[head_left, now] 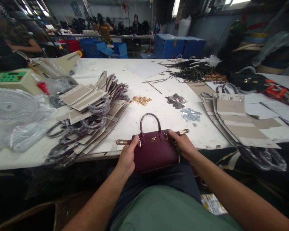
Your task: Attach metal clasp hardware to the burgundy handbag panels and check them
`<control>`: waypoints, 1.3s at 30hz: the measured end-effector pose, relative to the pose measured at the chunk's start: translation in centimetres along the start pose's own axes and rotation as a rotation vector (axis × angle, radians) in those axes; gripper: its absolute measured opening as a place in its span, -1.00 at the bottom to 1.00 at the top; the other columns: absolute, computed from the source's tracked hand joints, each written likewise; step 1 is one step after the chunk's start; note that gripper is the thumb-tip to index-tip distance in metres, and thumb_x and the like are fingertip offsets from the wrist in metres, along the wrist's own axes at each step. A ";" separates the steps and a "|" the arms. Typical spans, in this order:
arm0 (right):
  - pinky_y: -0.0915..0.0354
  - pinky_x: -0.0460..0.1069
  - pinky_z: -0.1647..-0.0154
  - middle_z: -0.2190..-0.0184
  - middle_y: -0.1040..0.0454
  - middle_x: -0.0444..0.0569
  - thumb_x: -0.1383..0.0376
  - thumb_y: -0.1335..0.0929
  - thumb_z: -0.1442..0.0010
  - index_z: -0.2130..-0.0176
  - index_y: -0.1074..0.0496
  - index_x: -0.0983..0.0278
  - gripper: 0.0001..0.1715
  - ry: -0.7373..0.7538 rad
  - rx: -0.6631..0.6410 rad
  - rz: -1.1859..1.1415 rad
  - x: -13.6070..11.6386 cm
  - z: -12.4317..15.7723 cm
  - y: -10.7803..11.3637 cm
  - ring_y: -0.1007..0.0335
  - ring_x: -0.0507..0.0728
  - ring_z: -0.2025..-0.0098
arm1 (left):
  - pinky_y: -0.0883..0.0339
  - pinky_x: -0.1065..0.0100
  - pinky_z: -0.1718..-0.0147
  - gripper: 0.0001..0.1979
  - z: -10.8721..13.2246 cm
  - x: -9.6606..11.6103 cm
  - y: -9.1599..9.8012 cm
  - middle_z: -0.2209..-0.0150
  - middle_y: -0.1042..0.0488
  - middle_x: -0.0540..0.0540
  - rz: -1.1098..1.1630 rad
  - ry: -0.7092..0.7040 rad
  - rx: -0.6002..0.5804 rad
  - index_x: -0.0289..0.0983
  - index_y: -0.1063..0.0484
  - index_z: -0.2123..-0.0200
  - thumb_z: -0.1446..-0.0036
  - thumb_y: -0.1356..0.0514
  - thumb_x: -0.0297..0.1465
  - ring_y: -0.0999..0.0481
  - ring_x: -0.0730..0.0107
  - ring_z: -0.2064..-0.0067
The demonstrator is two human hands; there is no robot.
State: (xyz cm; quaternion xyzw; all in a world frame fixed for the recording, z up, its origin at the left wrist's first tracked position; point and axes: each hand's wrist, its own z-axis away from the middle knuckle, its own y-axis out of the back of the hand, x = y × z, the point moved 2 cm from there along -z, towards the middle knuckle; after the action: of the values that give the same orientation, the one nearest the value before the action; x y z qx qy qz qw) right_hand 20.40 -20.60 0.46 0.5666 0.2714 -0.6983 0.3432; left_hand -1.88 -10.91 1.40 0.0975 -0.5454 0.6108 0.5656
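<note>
A burgundy handbag [156,155] is upright over my lap, against the table's front edge. Its arched handle [150,115] is wrapped in clear film, and a gold clasp [153,139] sits on the front. My left hand [127,157] is closed on the bag's left side, thumb on the upper corner. Around the right side my right hand [183,144] is closed too, thumb near the top edge. Straps with gold-coloured metal plates stick out past both hands, the left strap [122,142] and the right strap [183,131]. The fingers behind the bag are hidden.
On the white table [135,83] lie stacked bag panels [110,112] at left and more panels [236,118] at right. Between them are small piles of gold hardware [141,100], dark pieces [176,101] and grey pieces [191,114]. A fan [12,106] stands far left; people work behind.
</note>
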 end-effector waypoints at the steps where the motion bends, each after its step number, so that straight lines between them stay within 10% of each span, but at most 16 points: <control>1: -0.35 0.09 -0.01 0.17 -0.66 0.02 -0.14 -0.50 -0.18 0.25 -0.63 0.24 -0.50 0.037 0.009 0.014 -0.5 0.8 0.3 -0.53 0.32 0.04 | -0.52 0.01 -0.11 -0.50 0.5 0.2 -0.3 0.09 -0.68 -0.27 0.007 -0.028 -0.018 -0.36 -0.60 0.02 -0.09 -0.46 -0.13 -0.67 -0.04 0.00; 21: -0.27 0.06 0.17 0.34 -0.56 -0.01 -0.18 -0.42 -0.28 0.29 -0.58 0.26 -0.44 0.313 -0.096 0.035 -4.8 11.7 0.3 -0.41 0.25 0.21 | -0.48 0.01 -0.15 -0.45 9.8 1.8 -0.1 0.03 -0.66 -0.18 0.007 -0.303 -0.084 -0.25 -0.54 -0.08 -0.09 -0.46 -0.12 -0.59 -0.05 -0.14; 33: -0.26 0.04 0.22 0.34 -0.57 -0.01 -0.18 -0.45 -0.25 0.33 -0.56 0.28 -0.43 0.295 -0.105 -0.107 -5.1 11.5 1.0 -0.40 0.21 0.26 | -0.52 0.03 -0.06 -0.46 10.6 2.2 -1.7 0.11 -0.67 -0.16 -0.089 -0.311 -0.081 -0.23 -0.55 -0.06 -0.07 -0.45 -0.10 -0.65 -0.02 -0.02; 39: -0.31 0.03 0.19 0.29 -0.62 0.02 -0.21 -0.44 -0.20 0.29 -0.58 0.30 -0.39 0.254 -0.049 -0.013 -2.7 7.6 0.7 -0.48 0.24 0.22 | -0.53 0.17 0.16 -0.53 7.0 2.0 -1.0 0.24 -0.65 -0.12 -0.388 -0.385 0.000 -0.28 -0.55 0.10 -0.04 -0.40 -0.07 -0.66 0.15 0.23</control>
State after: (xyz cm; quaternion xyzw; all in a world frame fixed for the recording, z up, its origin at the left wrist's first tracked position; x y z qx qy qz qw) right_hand 16.63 -26.41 4.74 0.6401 0.3331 -0.6163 0.3154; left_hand -5.24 -15.41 6.12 0.3144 -0.6142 0.4612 0.5579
